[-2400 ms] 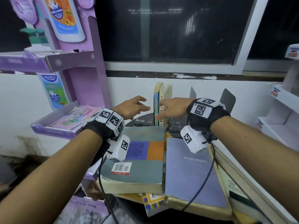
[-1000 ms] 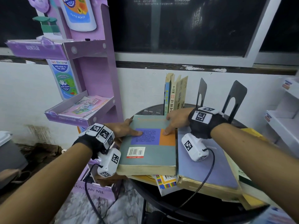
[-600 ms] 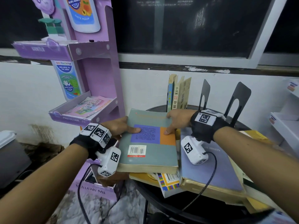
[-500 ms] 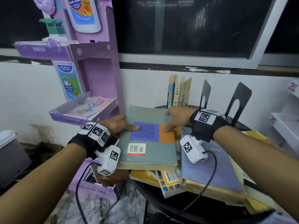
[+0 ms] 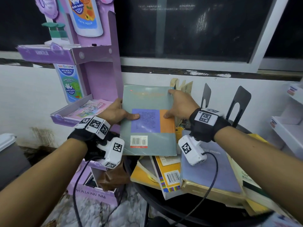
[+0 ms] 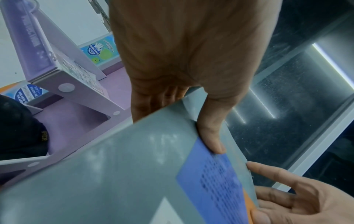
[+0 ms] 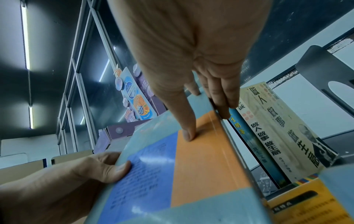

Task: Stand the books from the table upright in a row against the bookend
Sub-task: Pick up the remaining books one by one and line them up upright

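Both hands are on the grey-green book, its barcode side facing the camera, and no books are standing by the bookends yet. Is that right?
Not quite. Some books already stand upright just left of the bookends; the right wrist view shows their spines clearly. The rest holds: the left hand and right hand both hold the grey-green book, barcode side towards the head camera.

Shop-like room at night, purple cardboard display stand (image 5: 101,66) for antibacterial body wash at ten o'clock, white price-tagged shelving (image 5: 290,115) at three o'clock, dark window (image 5: 188,27) at twelve o'clock, round black table (image 5: 147,190) with piled books (image 5: 211,174).
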Motion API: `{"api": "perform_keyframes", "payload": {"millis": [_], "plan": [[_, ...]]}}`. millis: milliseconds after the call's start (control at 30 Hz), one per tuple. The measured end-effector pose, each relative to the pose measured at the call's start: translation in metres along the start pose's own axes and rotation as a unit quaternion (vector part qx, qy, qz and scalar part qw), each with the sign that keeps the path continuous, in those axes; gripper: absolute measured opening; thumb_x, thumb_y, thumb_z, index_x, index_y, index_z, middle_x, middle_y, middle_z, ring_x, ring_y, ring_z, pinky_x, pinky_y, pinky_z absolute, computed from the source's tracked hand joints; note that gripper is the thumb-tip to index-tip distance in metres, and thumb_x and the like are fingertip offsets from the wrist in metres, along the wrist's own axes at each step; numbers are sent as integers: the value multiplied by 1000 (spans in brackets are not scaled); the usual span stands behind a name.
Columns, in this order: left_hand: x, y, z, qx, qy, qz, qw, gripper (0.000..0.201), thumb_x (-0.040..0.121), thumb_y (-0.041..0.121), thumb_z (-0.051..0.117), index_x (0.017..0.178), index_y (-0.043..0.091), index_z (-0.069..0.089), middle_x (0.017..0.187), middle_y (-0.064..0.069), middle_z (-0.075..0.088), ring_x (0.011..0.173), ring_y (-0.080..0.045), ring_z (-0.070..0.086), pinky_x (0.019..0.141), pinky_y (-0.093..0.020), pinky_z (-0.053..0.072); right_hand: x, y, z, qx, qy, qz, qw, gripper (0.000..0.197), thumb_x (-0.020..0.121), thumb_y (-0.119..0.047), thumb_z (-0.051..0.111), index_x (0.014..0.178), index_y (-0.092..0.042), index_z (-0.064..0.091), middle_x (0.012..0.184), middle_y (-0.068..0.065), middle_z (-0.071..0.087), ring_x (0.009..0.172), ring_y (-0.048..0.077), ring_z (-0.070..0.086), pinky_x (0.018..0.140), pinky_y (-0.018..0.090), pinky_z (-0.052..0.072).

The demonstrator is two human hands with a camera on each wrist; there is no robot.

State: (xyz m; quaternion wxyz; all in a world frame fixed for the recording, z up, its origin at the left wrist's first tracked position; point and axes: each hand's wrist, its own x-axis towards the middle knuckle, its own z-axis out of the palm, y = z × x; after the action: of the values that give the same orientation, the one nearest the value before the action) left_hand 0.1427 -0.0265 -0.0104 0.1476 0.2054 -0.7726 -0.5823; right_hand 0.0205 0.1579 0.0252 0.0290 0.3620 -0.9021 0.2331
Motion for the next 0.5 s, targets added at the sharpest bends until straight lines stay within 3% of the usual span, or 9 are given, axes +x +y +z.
{"api": "perform_keyframes", "payload": {"millis": [67,133,300,433,500], "plan": [[1,1,2,-13,42,14,999,70,68,0,81,123,11,39,108,-3,61,99,-26,63,81,-48,55,-3,2,-2,32,28,-5,999,81,66,-17,87,134,-7,45,128,10,57,116,27,53,90,31,43],[2,0,4,-32,67,36,997,79,63,-2,84,125,8,37,110,-3,58,102,-25,62,83,-46,55,-4,5,-3,64,56,-6,996,85,66,-19,87,138,-11,42,126,9,59,114,26,53,87,27,42],[-2,-1,8,-95,56,80,991,99,45,0,88,127,12,34,122,-11,54,107,-27,61,89,-47,53,-5,17,-9,172,101,30,980,91,65,-31,87,140,-11,41,120,5,64,112,21,57,81,21,39],[-5,2,13,-128,33,121,984,93,45,-9,81,119,13,31,121,-10,58,107,-26,63,84,-42,56,-5,21,-12,252,69,23,965,70,64,-35,87,124,-15,57,107,-5,63,93,10,60,69,16,47],[-8,4,13,-131,27,142,981,88,47,-8,80,116,13,31,116,-7,61,106,-22,63,81,-36,57,-5,19,-11,300,60,22,952,74,61,-36,89,122,-17,52,108,-7,61,98,11,61,78,24,52]]}}
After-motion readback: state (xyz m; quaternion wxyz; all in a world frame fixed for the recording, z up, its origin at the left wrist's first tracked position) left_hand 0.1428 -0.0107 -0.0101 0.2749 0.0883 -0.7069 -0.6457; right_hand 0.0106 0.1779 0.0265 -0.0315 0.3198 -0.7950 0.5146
